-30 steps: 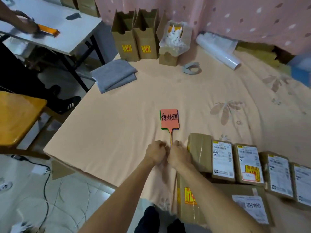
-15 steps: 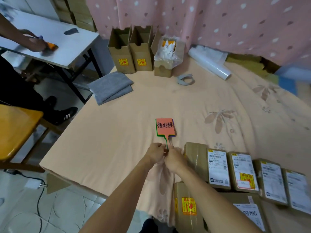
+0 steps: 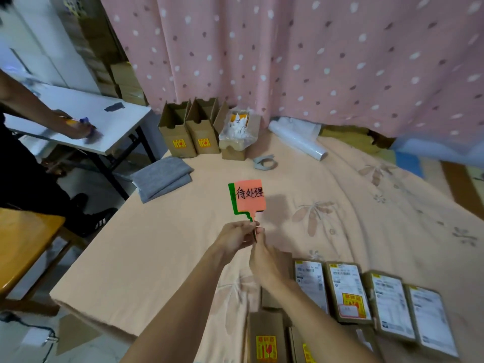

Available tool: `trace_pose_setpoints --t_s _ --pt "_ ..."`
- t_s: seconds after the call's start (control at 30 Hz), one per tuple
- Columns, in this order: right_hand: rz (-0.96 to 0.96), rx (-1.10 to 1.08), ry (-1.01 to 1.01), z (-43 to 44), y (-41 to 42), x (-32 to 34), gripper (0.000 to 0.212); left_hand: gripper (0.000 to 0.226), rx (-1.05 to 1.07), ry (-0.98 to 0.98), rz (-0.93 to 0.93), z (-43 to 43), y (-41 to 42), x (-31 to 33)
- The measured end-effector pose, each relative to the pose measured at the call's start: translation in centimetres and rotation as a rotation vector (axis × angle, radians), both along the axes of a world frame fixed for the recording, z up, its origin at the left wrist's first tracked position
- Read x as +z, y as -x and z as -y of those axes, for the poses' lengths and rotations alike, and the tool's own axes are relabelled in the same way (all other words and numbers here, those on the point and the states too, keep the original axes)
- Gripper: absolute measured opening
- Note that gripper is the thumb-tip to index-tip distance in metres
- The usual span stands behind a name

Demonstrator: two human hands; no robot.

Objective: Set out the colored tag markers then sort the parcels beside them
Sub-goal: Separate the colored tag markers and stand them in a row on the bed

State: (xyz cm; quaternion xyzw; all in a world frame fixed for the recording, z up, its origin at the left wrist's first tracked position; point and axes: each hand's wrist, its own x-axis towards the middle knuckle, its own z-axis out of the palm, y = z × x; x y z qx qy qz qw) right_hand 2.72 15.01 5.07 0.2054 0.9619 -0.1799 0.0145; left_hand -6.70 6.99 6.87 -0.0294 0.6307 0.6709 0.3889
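Note:
A stack of paddle-shaped tag markers point(image 3: 250, 196) is held up above the peach-covered bed point(image 3: 157, 244); the front one is salmon-red with black handwriting, and a green one peeks out behind its left edge. My left hand point(image 3: 237, 235) pinches the thin handles from the left. My right hand point(image 3: 264, 254) grips the same handles from just below and to the right. Several brown parcels point(image 3: 348, 290) with white shipping labels lie in a row at the lower right, and more boxes with yellow stickers point(image 3: 265, 336) sit nearer me.
Two open cardboard boxes point(image 3: 190, 129) and a box with a plastic bag point(image 3: 235, 134) stand at the far edge, near a tape roll point(image 3: 264, 161), a white film roll point(image 3: 297, 140) and folded grey cloth point(image 3: 162, 180). Another person works at a white table point(image 3: 78, 113). A wooden chair point(image 3: 23, 247) stands left.
Both hands have raised the tag markers off the bed cover, and the green tag now shows more at the left. The view has tilted upward.

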Motion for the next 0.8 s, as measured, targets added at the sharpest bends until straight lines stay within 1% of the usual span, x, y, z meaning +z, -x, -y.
trace_pose_setpoints --t_s 0.07,0.17,0.2,0.3,0.33,0.43,0.53,0.63,0.8 --pt "-0.047 -0.003 0.021 -0.7 -0.3 0.5 0.052 0.016 -0.022 -0.027 -0.021 -0.5 0.0 0.7" --pt "-0.073 -0.003 0.064 -1.4 -0.8 1.0 0.051 0.012 -0.041 -0.054 -0.036 -0.9 -0.1 1.3" --pt "-0.100 -0.010 0.086 -1.6 -0.9 1.2 0.048 0.012 -0.047 -0.059 -0.039 -0.9 -0.2 1.5" --pt "-0.216 -0.082 0.171 -2.4 -1.4 1.9 0.030 0.012 -0.067 -0.089 -0.026 -0.7 -0.5 1.7" --pt "-0.238 -0.117 0.207 -2.8 -1.5 2.2 0.029 0.012 -0.072 -0.102 -0.016 -0.5 -0.6 1.7" --pt "-0.222 -0.144 0.272 -3.8 -1.4 2.7 0.029 0.012 -0.086 -0.105 0.004 -0.3 -0.8 1.3" --pt "-0.194 -0.133 0.343 -4.2 -1.1 2.8 0.020 0.017 -0.092 -0.097 0.018 -0.2 -0.9 0.8" --pt "-0.198 -0.164 0.425 -4.2 -0.9 2.6 0.016 0.016 -0.095 -0.091 0.021 -0.1 -0.8 0.4" --pt "-0.204 -0.203 0.457 -4.2 -0.6 2.1 0.019 0.013 -0.105 -0.071 0.020 0.2 -0.3 -0.3"
